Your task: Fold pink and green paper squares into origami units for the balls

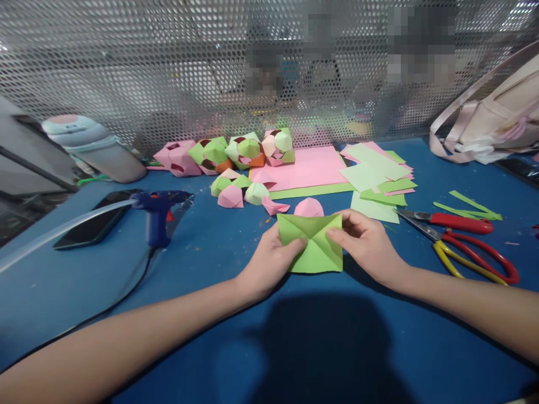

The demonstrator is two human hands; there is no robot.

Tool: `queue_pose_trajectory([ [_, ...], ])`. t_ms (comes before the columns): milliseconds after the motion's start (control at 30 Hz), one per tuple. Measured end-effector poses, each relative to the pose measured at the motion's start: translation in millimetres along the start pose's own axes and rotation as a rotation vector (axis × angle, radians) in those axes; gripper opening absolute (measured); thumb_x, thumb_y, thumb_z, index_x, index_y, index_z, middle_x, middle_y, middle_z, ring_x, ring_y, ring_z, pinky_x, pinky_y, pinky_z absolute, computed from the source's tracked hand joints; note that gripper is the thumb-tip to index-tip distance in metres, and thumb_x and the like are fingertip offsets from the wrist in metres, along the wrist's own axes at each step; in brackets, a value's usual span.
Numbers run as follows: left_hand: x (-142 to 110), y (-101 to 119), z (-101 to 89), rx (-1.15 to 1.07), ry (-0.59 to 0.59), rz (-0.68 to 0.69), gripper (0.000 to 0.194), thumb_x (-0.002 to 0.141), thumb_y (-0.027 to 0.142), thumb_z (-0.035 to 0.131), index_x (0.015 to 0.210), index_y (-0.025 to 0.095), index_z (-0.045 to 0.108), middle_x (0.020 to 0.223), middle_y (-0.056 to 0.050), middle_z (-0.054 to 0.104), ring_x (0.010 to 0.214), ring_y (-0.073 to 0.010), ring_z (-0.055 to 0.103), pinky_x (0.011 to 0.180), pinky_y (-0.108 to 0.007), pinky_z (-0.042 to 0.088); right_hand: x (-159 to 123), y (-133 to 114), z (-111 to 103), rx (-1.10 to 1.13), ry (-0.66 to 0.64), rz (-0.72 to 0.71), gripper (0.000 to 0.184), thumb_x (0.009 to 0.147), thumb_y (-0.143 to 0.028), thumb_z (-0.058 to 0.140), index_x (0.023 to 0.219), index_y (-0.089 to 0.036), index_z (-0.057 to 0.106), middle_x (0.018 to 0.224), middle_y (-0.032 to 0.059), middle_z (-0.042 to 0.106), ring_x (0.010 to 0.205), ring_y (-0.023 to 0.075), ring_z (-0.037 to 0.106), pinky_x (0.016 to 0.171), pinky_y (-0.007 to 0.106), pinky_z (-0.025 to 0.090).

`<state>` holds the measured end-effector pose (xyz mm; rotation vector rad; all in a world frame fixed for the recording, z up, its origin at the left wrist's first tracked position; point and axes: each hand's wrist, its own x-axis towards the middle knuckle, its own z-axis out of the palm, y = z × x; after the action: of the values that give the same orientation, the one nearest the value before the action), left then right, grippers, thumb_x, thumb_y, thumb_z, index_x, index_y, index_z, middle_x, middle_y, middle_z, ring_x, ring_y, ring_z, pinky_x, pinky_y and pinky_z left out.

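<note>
A green square of paper (315, 255) with crossing creases is held between my two hands, just above the blue table. My left hand (272, 258) pinches its left side, thumb on the front face and the other fingers behind. On the upper right, my right hand (364, 241) grips it between thumb and fingers. Right behind the sheet, a pink folded paper piece (309, 207) shows above its top edge. Several more small folded pieces lie beyond, among them a pink one (231, 197) and a pale green one (256, 193).
At left are a blue glue gun (158, 216), its cord, a phone (99, 219) and a plush-topped bottle (95, 147). Paper balls (213, 154) line the back beside pink sheets (303, 168) and loose squares (370, 166). Scissors (475, 247), red-handled pliers (461, 222) and a bag (497, 120) are right.
</note>
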<state>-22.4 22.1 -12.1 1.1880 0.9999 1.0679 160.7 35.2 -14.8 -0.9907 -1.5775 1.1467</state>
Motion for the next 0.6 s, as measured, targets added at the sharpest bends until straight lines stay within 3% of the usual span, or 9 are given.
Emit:
queue_pose_trajectory([
  [133, 1, -2, -1.7, -0.034, -0.003, -0.010, 0.027, 0.081, 0.022, 0.059, 0.107, 0.015, 0.056, 0.097, -0.005, 0.068, 0.082, -0.0183, 0.064, 0.079, -0.033, 0.052, 3, 1, 1, 0.044, 0.059, 0.040, 0.013, 0.081, -0.027, 0.062, 0.087, -0.019, 0.055, 0.077, -0.0006, 0.059, 0.066, 0.0101, 0.053, 0.061, 0.023, 0.045],
  [267, -1, -2, -4.1, 0.067, 0.020, -0.011, 0.023, 0.083, 0.023, 0.056, 0.105, 0.019, 0.057, 0.091, -0.001, 0.065, 0.079, -0.0157, 0.061, 0.074, -0.028, 0.049, 5, 1, 1, 0.001, 0.086, 0.023, 0.014, 0.081, -0.029, 0.064, 0.080, -0.019, 0.055, 0.070, -0.0024, 0.055, 0.061, 0.0091, 0.049, 0.056, 0.022, 0.043],
  [500, -7, 5, -3.1, 0.390, -0.044, 0.166, 0.024, 0.088, 0.029, 0.051, 0.108, 0.020, 0.061, 0.101, -0.004, 0.062, 0.094, -0.0183, 0.056, 0.085, -0.029, 0.044, 3, -7, -2, -0.150, 0.039, -0.084, 0.012, 0.084, -0.030, 0.061, 0.087, -0.019, 0.064, 0.079, 0.0008, 0.061, 0.069, 0.0121, 0.053, 0.063, 0.025, 0.044],
  [600, -9, 9, -1.3, 0.455, -0.100, 0.227, 0.019, 0.090, 0.028, 0.048, 0.098, 0.019, 0.062, 0.102, -0.004, 0.061, 0.094, -0.0175, 0.056, 0.085, -0.028, 0.043, 1, -15, -2, -0.191, -0.028, -0.146, 0.011, 0.086, -0.026, 0.058, 0.089, -0.020, 0.067, 0.082, 0.0010, 0.062, 0.073, 0.0123, 0.055, 0.066, 0.025, 0.045],
])
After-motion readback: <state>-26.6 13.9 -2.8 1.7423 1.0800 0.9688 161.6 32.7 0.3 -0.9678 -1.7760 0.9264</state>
